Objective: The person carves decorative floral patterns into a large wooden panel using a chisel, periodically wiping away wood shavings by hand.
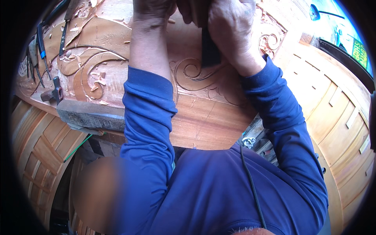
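Note:
Both my hands are at the top edge of the head view, over a carved wooden panel [211,117] with scrolls and leaf shapes cut in relief. My right hand [231,29] is closed round a dark, flat-sided tool [210,49], whose straight lower part hangs beside the palm above a carved spiral. Its kind cannot be made out. My left hand [154,9] is closed close by, partly cut off by the frame, its fingers curled near a brown piece between the hands. What it grips is hidden. Wood shavings [100,80] lie on the carving.
At the left lie several carving tools [40,41] and a hammer [56,90]. A grey block [92,114] sits along the panel's near edge. Panelled wooden pieces stand at the lower left [43,152] and right [344,129]. A vehicle [344,35] shows at the upper right.

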The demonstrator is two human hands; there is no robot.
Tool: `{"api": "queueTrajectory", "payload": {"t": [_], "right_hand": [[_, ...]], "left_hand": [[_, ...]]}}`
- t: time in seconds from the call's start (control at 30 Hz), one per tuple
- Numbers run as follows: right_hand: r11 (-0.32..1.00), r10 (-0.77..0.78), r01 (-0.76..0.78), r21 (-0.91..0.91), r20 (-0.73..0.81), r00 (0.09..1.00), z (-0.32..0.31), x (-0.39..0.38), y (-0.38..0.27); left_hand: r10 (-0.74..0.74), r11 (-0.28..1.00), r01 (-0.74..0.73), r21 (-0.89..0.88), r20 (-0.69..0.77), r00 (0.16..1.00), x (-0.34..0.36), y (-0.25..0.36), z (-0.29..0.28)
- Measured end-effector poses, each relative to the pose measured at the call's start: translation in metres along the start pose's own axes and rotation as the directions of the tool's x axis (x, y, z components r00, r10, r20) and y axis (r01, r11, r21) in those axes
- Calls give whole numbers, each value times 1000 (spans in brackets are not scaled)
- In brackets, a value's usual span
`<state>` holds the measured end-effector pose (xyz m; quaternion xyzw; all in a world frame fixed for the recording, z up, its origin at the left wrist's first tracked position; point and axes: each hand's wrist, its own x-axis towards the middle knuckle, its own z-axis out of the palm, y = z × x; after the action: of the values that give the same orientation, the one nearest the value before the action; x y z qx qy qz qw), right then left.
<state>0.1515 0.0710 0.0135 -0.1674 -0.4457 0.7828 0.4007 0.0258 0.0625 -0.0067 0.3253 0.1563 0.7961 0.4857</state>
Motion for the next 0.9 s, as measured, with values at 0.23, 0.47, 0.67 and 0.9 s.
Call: {"api": "queueTrajectory", "payload": {"t": [0.23,0.47,0.67,0.9], "right_hand": [[993,66,-74,-93,-85,994,-1,-3,6],[991,63,-41,126,-174,983,-74,31,-28],[967,-249,192,-166,-474,845,-73,-9,-58],[851,-460,189,-491,-520,719,-71,-151,-108]], "left_hand": [[63,992,-57,115,-43,997,-2,4,0],[98,949,-35,313,-189,977,6,4,1],[107,864,109,491,-390,915,8,-4,-13],[87,867,185,463,-505,859,13,-4,-2]]}}
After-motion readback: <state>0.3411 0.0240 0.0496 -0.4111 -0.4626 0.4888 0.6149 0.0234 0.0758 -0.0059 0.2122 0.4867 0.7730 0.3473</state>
